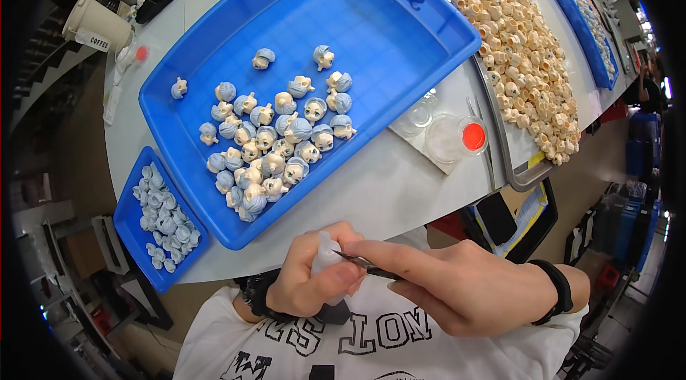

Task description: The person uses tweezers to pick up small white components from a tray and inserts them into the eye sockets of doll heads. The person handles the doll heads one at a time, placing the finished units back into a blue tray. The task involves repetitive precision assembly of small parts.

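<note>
The left hand [309, 281] is curled tight around a small pale plastic piece [326, 254]. The right hand [457, 286] pinches thin dark metal tweezers [366, 263], their tip touching that piece. Just above both hands sits a big blue plastic tray [400, 37] of little doll heads [275, 138].

- I see a pale, rounded worktable [400, 187] filling most of the view, evenly lit from above.
- Beyond its left edge I make out dark shelving [43, 16] and a brownish floor [71, 137].
- On the right, the floor [593, 166] is brown too, with blue crates [643, 144] stacked near the far edge.
- Under the table's right side sits a dark bin [529, 223].
</note>
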{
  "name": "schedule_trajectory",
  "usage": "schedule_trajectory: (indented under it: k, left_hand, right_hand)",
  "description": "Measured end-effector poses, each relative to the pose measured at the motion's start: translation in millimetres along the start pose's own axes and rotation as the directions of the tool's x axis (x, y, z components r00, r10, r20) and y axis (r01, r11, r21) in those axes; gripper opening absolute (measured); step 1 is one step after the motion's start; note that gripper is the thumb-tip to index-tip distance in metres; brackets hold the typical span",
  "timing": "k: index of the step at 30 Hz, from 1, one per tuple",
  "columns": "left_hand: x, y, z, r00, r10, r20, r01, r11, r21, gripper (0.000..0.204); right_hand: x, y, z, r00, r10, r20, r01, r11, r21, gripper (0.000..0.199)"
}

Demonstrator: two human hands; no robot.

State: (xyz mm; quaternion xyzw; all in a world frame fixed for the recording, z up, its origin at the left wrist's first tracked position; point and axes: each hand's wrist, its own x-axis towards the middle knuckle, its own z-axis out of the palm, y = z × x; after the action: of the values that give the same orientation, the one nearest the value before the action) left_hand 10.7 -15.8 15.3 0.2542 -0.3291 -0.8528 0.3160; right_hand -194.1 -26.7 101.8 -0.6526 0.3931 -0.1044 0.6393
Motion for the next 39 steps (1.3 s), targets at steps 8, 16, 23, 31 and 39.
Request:
schedule_trajectory:
  k: [8, 16, 23, 31, 39]
  left_hand:
    - [-0.1, -4.4, -1.9, 0.999, 0.036, -0.022, -0.034, 0.995, 0.091, 0.021]
    - [0.4, -6.1, -1.7, 0.996, 0.079, -0.031, -0.075, 0.992, 0.104, 0.021]
    - [0.9, -5.3, -2.3, 0.995, 0.093, -0.029, -0.088, 0.986, 0.142, 0.022]
    - [0.6, -4.9, -2.3, 0.994, 0.102, -0.032, -0.096, 0.983, 0.156, 0.023]
    - [0.3, -5.5, -1.5, 0.993, 0.116, -0.034, -0.109, 0.983, 0.150, 0.023]
  right_hand:
    - [1.6, -0.5, -1.2, 1.000, 0.006, 0.004, -0.006, 1.000, -0.022, 0.058]
    - [2.8, 1.1, 0.7, 1.000, -0.021, -0.022, 0.021, 1.000, -0.004, 0.056]
    - [3.3, 5.1, 4.1, 0.998, -0.045, -0.043, 0.045, 0.999, -0.010, 0.056]
    - [4.4, 5.0, 3.9, 0.999, -0.032, -0.031, 0.032, 0.999, -0.010, 0.055]
    - [5.5, 7.4, 7.4, 0.993, -0.085, -0.076, 0.084, 0.996, -0.021, 0.055]
